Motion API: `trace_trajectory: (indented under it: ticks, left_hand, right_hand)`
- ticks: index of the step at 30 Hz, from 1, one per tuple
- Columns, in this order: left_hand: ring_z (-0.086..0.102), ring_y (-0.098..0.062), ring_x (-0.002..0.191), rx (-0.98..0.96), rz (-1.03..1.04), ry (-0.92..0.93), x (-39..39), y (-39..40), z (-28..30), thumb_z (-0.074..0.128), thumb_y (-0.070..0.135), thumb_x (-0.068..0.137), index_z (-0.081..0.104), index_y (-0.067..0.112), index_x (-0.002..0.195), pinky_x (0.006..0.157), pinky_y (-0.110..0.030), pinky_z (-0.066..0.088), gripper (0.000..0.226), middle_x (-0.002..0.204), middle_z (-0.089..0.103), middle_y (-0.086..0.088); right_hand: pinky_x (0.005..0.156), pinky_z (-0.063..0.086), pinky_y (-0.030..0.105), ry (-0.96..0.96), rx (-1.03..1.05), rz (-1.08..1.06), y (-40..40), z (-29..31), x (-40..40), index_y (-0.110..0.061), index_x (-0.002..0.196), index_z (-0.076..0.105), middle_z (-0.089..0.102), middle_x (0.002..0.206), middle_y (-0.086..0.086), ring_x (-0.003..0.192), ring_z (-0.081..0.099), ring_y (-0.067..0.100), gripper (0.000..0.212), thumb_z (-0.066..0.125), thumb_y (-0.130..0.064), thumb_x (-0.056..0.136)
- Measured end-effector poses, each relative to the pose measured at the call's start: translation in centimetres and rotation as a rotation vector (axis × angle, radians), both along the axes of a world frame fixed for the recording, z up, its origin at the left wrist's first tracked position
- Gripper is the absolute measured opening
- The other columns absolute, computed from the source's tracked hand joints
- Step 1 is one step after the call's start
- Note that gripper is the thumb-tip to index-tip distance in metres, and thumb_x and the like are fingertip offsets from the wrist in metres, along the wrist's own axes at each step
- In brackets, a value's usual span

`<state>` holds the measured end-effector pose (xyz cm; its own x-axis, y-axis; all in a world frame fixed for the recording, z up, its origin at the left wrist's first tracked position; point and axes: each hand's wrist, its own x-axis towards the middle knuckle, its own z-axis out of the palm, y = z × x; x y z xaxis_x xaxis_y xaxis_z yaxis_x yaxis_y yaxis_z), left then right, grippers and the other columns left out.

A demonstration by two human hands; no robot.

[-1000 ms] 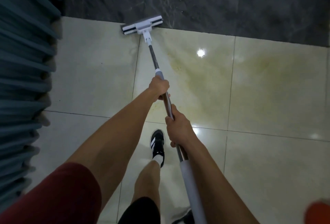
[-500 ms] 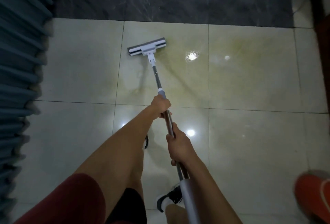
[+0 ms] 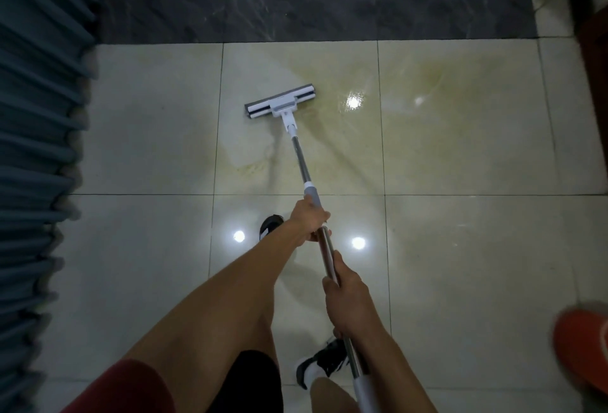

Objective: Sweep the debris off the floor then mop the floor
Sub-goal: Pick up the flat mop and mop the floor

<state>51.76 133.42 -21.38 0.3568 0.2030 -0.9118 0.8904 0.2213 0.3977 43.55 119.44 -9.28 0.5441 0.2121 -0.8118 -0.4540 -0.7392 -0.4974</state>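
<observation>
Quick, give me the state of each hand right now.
Left hand: closed, grip round the silver metal mop pole.
Right hand: closed, grip round the same pole, lower down.

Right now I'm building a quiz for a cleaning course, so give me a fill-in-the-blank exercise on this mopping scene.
1. Both hands grip the mop's ____.
2. The left hand holds the pole nearer the mop head than the ____ hand does.
3. The mop head rests on a ____ tile, short of the dark strip.
4. The stain by the mop head is ____.

Missing words: pole; right; pale; yellowish
</observation>
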Motion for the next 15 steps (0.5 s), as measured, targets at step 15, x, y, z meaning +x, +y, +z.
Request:
trace_trajectory:
  ticks: [15]
  left_hand:
    - [0.067, -0.030, 0.062, 0.024, -0.007, -0.064, 19.8, 17.4, -1.8, 0.068, 0.008, 0.095, 0.045, 0.012, 0.123, 0.079, -0.054, 0.062, 0.037, 0.087, 0.062, -0.014]
  right_hand:
    - [0.062, 0.047, 0.026, -0.025, 0.026, -0.087, 17.7, -4.4, 19.7, -0.033, 0.151, 0.034, 0.053, 0.095, 0.001, 0.076, 0.053, 0.017, 0.050, 0.043, -0.022, 0.103]
